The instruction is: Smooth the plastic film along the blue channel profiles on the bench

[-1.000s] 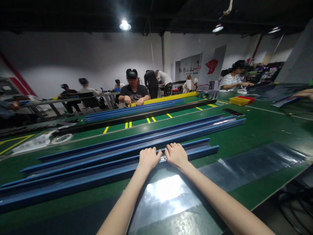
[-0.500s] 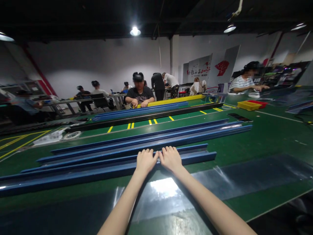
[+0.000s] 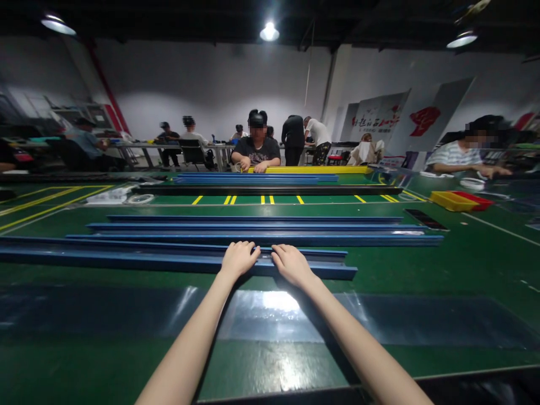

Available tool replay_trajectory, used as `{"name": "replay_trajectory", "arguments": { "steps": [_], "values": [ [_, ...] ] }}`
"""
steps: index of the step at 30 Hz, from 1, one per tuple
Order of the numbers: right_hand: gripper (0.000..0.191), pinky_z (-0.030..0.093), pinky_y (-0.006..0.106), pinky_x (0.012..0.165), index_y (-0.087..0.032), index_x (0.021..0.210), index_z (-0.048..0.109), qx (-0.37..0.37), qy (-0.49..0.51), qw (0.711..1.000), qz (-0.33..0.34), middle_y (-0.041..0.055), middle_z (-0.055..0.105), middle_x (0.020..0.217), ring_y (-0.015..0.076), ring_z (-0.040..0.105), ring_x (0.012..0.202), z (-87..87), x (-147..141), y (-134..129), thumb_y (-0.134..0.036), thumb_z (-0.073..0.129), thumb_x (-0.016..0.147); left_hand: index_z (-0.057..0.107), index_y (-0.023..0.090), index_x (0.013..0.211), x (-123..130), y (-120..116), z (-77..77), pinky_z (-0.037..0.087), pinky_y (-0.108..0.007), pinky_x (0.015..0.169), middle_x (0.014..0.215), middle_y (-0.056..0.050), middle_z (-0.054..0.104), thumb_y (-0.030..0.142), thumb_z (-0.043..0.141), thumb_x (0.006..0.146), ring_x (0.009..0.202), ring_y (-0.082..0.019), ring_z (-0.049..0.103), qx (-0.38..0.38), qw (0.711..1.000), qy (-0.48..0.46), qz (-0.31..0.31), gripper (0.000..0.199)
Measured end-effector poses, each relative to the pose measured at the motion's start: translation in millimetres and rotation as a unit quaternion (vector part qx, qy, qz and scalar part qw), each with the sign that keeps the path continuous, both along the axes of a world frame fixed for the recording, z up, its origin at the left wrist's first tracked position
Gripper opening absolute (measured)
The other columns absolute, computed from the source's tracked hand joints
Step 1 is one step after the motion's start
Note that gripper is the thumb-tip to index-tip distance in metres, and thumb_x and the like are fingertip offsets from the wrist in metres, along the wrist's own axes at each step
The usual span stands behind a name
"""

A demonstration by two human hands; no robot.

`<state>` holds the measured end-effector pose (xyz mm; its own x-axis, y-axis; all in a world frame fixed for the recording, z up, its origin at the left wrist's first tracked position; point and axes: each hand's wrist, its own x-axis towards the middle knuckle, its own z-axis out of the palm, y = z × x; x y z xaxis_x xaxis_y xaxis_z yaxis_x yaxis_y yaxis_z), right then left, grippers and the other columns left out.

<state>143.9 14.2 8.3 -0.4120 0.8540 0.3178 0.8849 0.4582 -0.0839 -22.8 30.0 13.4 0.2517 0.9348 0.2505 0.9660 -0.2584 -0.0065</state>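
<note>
A long blue channel (image 3: 139, 260) lies across the green table (image 3: 405, 264), nearest to me of the blue profiles. Both hands rest over it, fingers curled over its far edge and thumbs toward each other. My left hand (image 3: 239, 260) grips it left of the centre of view. A short gap to the right, my right hand (image 3: 293, 263) grips the same channel. Just beyond lie more blue profiles (image 3: 371, 241), parallel to it. Between my forearms and to both sides, a clear glossy sheet (image 3: 405, 319) lies flat on the table.
Farther back are a black bar (image 3: 270, 190), a yellow profile (image 3: 312, 169), a phone (image 3: 426, 220), a yellow tray (image 3: 451, 201) and a roll of tape (image 3: 141, 199). A person (image 3: 256, 147) sits opposite; another person (image 3: 468, 152) works at the right.
The view has turned and levelled, so the profiles now look nearly horizontal. My hands have moved apart along the channel, leaving a gap between the thumbs.
</note>
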Motion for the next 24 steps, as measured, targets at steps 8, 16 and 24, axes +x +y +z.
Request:
{"name": "replay_trajectory", "arguments": {
  "steps": [8,16,24],
  "values": [
    [0.042,0.031,0.027,0.08,-0.017,0.098,0.057,0.028,-0.039,0.993,-0.106,0.0077,0.061,0.092,0.0162,0.052,0.09,-2.3,38.7,-4.3,-0.037,0.021,0.088,0.06,0.018,0.083,-1.5,-4.1,-2.0,0.035,-0.028,0.073,0.085,-0.006,0.063,0.035,0.026,0.086,0.084,-0.018,0.056,0.031,0.999,-0.01,-0.005,0.038],
    [0.041,0.027,0.027,0.084,-0.015,0.105,0.055,0.068,-0.045,0.991,-0.102,0.0073,0.061,0.097,0.0153,0.05,0.094,-12.6,57.8,-11.9,-0.032,0.022,0.088,0.059,0.018,0.083,-3.5,-6.9,-2.0,0.036,-0.028,0.072,0.084,-0.006,0.062,0.033,0.025,0.087,0.083,-0.019,0.055,0.036,0.999,-0.003,-0.019,0.037],
    [0.041,0.028,0.027,0.083,-0.015,0.104,0.056,0.086,-0.04,0.991,-0.099,0.0073,0.061,0.1,0.0147,0.051,0.095,-14.3,57.8,-15.2,-0.031,0.023,0.088,0.059,0.018,0.082,-1.6,-15.2,-1.8,0.036,-0.028,0.073,0.083,-0.006,0.062,0.027,0.023,0.088,0.082,-0.018,0.055,0.04,0.999,-0.007,-0.015,0.037]
  ]
}}
